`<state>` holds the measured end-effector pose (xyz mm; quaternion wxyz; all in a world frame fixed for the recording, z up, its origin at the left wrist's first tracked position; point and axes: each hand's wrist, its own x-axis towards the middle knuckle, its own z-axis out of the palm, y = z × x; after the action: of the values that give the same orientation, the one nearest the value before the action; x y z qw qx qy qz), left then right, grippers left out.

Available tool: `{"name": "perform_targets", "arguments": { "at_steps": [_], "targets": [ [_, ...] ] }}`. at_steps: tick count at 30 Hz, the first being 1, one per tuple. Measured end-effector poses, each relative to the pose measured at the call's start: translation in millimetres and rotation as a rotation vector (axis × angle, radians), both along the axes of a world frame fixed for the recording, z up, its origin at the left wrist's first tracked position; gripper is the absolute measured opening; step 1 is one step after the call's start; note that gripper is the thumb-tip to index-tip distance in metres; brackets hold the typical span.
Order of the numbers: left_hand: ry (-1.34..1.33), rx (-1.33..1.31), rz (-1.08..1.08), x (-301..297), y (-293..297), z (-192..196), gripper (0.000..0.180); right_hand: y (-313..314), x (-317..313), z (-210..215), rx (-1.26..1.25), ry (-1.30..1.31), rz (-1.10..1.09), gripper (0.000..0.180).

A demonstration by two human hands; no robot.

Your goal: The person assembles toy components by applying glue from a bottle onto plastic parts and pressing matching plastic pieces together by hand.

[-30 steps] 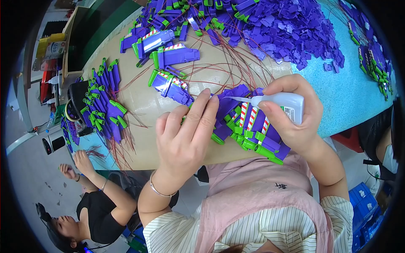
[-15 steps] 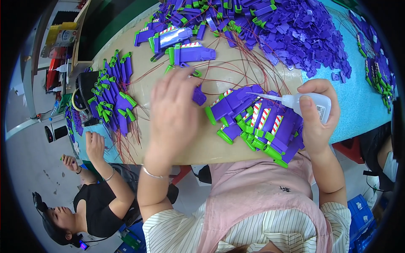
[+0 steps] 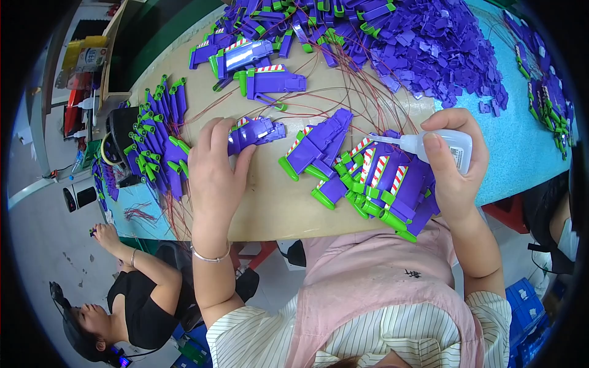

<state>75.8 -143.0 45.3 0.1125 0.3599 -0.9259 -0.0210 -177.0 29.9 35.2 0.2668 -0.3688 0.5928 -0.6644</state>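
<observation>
on the tan table (image 3: 270, 208), the left hand (image 3: 215, 165) is lying flat, fingers spread, pressing a purple toy part (image 3: 254, 132). the right hand (image 3: 454, 165) is gripping a glue bottle (image 3: 438, 144), its nozzle pointing at the striped parts pile (image 3: 374, 181).

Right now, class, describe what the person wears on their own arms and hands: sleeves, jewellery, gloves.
Both hands are bare, without gloves. The left hand has a thin silver bracelet at the wrist. The right hand shows no jewellery. Short white sleeves with thin dark stripes end above the elbows, beside a pink apron.
</observation>
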Motion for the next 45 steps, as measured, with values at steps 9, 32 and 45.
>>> {"name": "perform_targets", "arguments": {
  "at_steps": [9, 32, 45],
  "targets": [
    [0.222, 0.13, -0.047, -25.5, 46.0, 13.6, 0.044, 2.6, -2.6, -1.4, 0.002, 0.005, -0.029, 0.013],
    [0.254, 0.172, -0.298, -54.3, 67.8, 15.0, 0.048, 25.7, -5.4, 6.1, 0.054, 0.139, 0.109, 0.021],
    [0.237, 0.15, -0.301, -54.1, 67.9, 15.6, 0.047, 25.6, -4.0, 5.2, 0.019, 0.088, 0.098, 0.02]
  ]
}}
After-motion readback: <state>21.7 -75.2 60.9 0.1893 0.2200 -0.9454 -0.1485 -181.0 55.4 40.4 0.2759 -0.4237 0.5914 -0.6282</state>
